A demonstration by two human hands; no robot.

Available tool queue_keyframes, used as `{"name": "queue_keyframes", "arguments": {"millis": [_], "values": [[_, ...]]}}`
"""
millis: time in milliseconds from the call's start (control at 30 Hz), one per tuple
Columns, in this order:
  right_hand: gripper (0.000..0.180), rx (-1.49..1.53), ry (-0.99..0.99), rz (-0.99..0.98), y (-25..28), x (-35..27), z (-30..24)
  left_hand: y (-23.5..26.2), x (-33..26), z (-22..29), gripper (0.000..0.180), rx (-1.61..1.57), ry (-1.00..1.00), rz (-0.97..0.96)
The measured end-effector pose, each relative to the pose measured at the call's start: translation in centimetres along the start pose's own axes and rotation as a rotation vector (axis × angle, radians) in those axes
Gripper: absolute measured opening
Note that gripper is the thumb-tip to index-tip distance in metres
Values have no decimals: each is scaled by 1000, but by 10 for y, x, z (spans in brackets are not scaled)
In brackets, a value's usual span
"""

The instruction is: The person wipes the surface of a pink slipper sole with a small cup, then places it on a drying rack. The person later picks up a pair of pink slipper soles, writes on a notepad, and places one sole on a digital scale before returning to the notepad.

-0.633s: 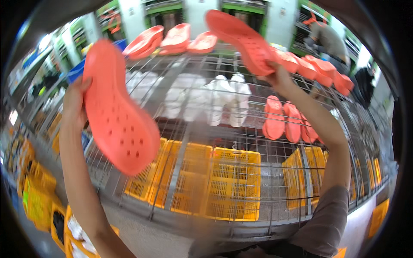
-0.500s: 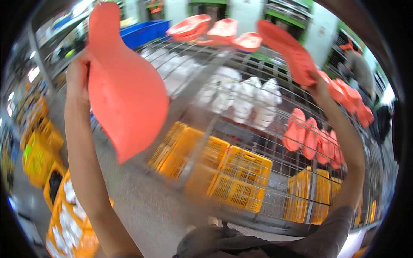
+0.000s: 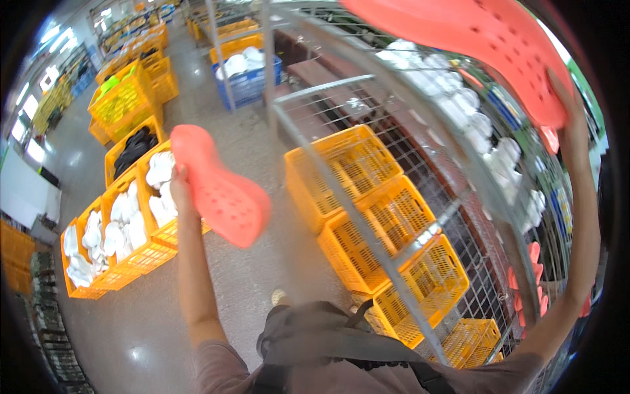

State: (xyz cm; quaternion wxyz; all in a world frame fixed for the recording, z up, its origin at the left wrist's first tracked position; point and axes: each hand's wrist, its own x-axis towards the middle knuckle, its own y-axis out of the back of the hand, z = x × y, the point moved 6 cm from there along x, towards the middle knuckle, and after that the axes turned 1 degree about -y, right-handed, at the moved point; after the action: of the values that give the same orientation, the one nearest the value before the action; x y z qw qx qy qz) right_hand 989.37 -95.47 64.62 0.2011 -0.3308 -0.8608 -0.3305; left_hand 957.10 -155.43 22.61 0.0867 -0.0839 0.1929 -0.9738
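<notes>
My left hand point(image 3: 182, 189) is closed on the edge of a coral-pink foam shoe sole point(image 3: 223, 190) dotted with small holes. It hangs in the air over the walkway, beside the crates of white pieces, and its lower end is blurred. High at the right, my right hand point(image 3: 572, 111) grips the end of a second coral shoe sole point(image 3: 482, 39), also pierced with holes, whose upper part runs out of the picture. That sole is raised above a wire rack point(image 3: 387, 256). My right fingers are partly hidden behind it.
Yellow crates point(image 3: 108, 282) of white sole-shaped pieces stand at the left, with a crate of black pieces point(image 3: 138, 151) behind. Slatted yellow crates point(image 3: 377, 246) sit beneath the rack. White pieces point(image 3: 459, 105) and coral soles point(image 3: 535, 282) lie on the rack. A blue crate point(image 3: 249, 85) stands farther off.
My view has swung left, away from the rack and toward the walkway and crates. Both hands still hold their coral soles; the left one has tilted, so its holed face now shows.
</notes>
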Motion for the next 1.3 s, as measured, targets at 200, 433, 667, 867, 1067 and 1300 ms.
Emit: {"name": "queue_keyframes", "arguments": {"millis": [200, 433, 667, 867, 1067, 1300], "values": [[29, -102, 531, -419, -452, 101, -113, 31, 77, -36, 40, 130, 106, 57], [40, 330, 489, -416, -814, 173, -101, 115, 279, -96, 45, -51, 461, 37], [52, 893, -980, -1005, -1097, 63, 85, 218, 384, -129, 56, -555, 789, 485], [55, 801, -1269, -1288, -1250, 97, 118, 214, 548, -183, 61, -468, 418, 582], [70, 862, -1204, -1278, -1486, 257, 124, 236, 839, -245, 66, -520, 308, 590], [76, 842, -1150, -1218, -1732, 510, 132, 197, 1227, -262, 63, -700, 371, 276]]}}
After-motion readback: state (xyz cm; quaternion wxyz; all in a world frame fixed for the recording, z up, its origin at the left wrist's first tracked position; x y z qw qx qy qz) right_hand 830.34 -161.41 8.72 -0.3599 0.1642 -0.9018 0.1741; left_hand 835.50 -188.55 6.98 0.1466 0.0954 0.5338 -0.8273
